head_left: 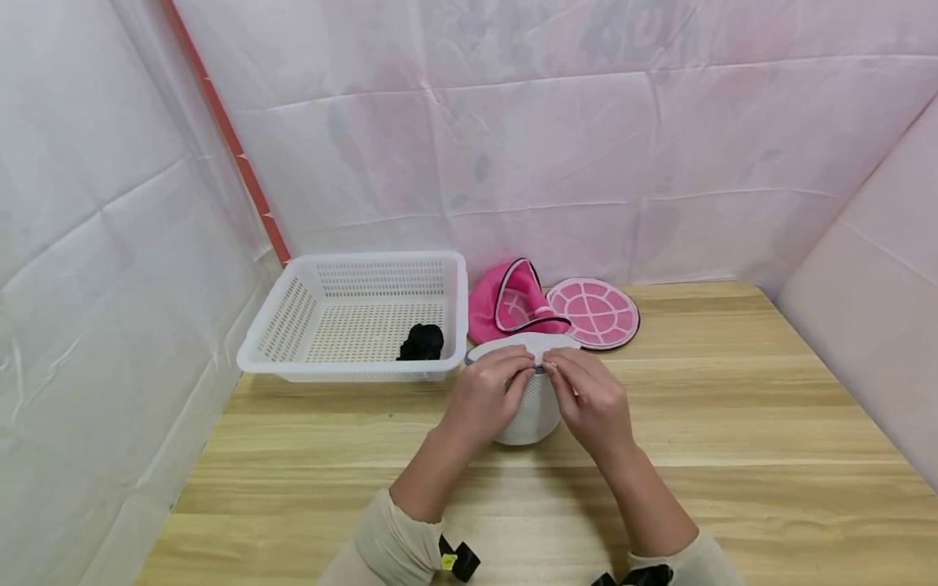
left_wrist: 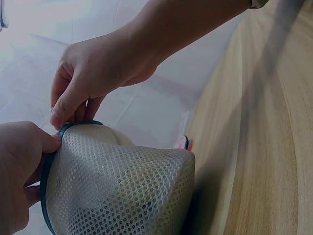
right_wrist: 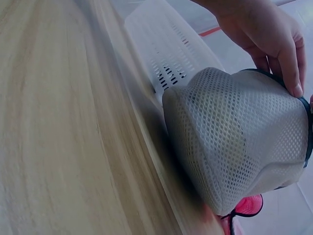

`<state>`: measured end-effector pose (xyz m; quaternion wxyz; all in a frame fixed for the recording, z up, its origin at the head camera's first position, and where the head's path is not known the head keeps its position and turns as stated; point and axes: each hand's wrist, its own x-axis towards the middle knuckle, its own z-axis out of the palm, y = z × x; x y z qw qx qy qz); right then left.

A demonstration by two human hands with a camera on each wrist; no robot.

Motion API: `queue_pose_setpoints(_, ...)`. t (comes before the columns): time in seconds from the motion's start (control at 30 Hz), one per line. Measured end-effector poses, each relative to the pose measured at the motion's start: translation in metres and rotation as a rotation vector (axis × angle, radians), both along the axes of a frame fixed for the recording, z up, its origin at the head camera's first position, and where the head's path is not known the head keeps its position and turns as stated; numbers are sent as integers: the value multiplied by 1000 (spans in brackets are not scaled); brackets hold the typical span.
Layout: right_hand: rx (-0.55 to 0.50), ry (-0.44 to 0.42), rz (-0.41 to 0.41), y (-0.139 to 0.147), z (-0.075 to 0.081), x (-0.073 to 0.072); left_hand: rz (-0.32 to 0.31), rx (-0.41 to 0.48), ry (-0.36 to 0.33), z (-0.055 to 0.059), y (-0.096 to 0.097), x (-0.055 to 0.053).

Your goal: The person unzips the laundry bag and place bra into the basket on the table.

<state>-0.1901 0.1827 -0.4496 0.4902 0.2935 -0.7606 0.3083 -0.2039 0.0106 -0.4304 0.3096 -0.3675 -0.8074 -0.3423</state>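
Note:
A white mesh laundry bag [head_left: 529, 419] with a dark trimmed rim stands on the table, its white lid [head_left: 506, 343] at the far side. My left hand [head_left: 485, 392] pinches the near rim with thumb and fingers. Close beside it, my right hand [head_left: 597, 399] pinches the same rim, the fingertips of both hands almost meeting. In the left wrist view the mesh bag [left_wrist: 122, 186] bulges below the right hand [left_wrist: 93, 68]. The right wrist view shows the bag's side [right_wrist: 220, 132] and the left hand [right_wrist: 271, 41] at its rim; a zipper pull cannot be made out.
A white perforated basket [head_left: 352, 368] stands at the back left, with a black bundled item [head_left: 422, 342] inside. Behind the mesh bag lie an open pink bag [head_left: 487, 305] and its round pink lid [head_left: 595, 313]. White sheeting [head_left: 550, 146] borders the wooden table [head_left: 733, 423].

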Motion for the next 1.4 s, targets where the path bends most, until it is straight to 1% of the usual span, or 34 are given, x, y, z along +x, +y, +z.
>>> queue_pose_setpoints(0.1,-12,-6,-12,3,-1,-1,12,2,-15,0,-2,-1)
queue_pose_setpoints(0.2,-29,-10,-18,6,-1,-2,28,-2,-12,0,-4,-3)
queue_pose_setpoints(0.33,-42,-8,-27,8,0,-3,28,5,-10,0,-6,-5)
queue_pose_setpoints(0.6,-36,-24,-21,7,3,-1,40,22,-11,1,-5,-3)
queue_pose_setpoints(0.83,-13,-13,3,1,4,1,9,10,-9,2,0,2)
queue_pose_setpoints(1.03,5,-5,36,-4,5,3,7,-20,-1,1,3,3)
queue_pose_setpoints(1.27,11,-2,11,0,4,1,-9,18,-3,0,3,1)
queue_pose_setpoints(1.4,-2,-5,2,3,3,-1,-12,29,-17,0,2,0)
